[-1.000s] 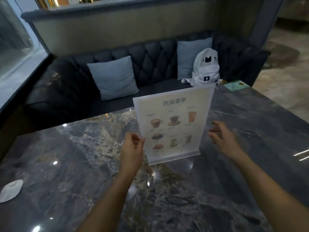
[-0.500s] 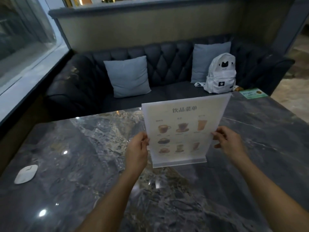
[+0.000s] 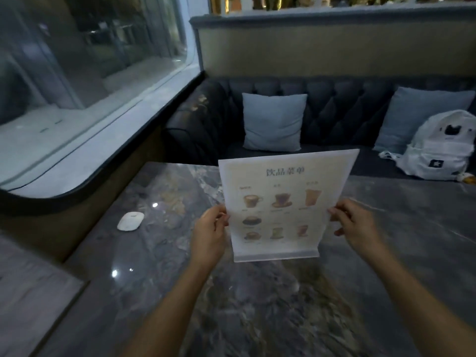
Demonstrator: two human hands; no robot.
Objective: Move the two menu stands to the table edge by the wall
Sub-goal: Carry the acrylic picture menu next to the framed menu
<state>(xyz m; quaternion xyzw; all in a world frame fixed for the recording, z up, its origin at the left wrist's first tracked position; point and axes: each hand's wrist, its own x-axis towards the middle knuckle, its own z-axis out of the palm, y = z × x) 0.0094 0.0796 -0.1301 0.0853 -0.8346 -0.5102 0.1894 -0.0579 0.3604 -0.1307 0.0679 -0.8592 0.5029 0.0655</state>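
A clear acrylic menu stand (image 3: 283, 202) with a drinks sheet stands upright in the middle of the dark marble table (image 3: 257, 305). My left hand (image 3: 210, 235) pinches its left edge and my right hand (image 3: 356, 225) pinches its right edge, both about halfway up. Its base looks level with the tabletop; I cannot tell whether it touches. Only this one menu stand is in view. The wall with the window ledge (image 3: 85, 163) runs along the table's left side.
A small white oval object (image 3: 130, 221) lies on the table near the wall-side edge. Behind the table is a dark tufted sofa (image 3: 340, 104) with two blue cushions (image 3: 274, 122) and a white backpack (image 3: 438, 148) at the right.
Both hands closed on the menu stand's side edges; a second ago the right hand was still apart from it. The view has swung left, bringing the wall and window into sight.
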